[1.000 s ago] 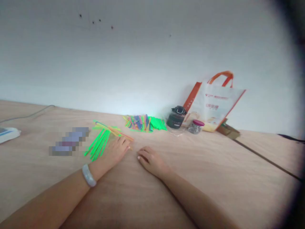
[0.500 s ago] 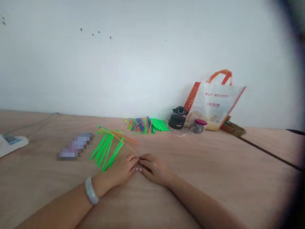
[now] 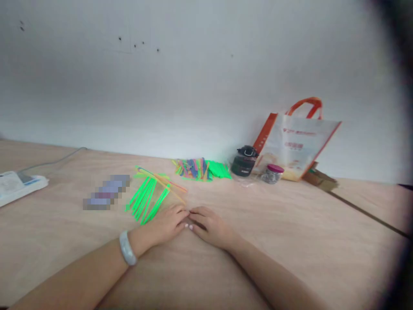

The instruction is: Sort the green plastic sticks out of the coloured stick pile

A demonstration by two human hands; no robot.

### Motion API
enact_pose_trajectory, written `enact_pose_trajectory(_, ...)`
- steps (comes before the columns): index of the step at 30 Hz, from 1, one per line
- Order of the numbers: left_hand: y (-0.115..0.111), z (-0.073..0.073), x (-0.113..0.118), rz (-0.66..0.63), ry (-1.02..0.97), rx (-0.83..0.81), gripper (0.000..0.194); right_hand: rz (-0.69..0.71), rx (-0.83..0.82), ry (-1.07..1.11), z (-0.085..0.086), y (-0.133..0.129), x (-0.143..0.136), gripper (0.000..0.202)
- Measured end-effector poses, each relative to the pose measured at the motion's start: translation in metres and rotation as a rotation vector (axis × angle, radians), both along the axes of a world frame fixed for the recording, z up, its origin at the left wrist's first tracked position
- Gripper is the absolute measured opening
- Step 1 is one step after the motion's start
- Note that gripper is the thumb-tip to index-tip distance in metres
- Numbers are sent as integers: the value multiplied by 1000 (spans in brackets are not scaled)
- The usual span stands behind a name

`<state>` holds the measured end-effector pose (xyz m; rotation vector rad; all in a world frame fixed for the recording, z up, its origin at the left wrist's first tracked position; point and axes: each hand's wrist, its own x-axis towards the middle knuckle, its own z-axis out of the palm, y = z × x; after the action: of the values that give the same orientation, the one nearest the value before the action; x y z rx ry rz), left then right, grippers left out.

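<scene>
My left hand, with a pale bangle on its wrist, rests on the wooden table. My right hand lies beside it, the fingertips of both meeting at the middle. Both hands are open, fingers apart and nothing held. Just beyond my left hand is a spread of green sticks, with orange and yellow sticks lying across their far ends. Farther back, near the wall, a pile of multicoloured strips touches a bright green bundle.
A blurred-out flat object lies left of the sticks. A white power strip with a cable is at far left. Back right hold a black bottle, a jar with a pink lid, a white and orange bag and cardboard.
The view has shifted slightly, so the objects sit a little farther right in the picture. Both hands keep the same pose, fingertips together.
</scene>
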<state>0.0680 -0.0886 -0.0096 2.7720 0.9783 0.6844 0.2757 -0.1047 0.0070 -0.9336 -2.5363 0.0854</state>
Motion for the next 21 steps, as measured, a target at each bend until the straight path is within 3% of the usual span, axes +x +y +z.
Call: enact_pose_trajectory(21, -3, 4, -1, 2, 14, 3, 29, 1, -6, 20, -2, 1, 1, 29)
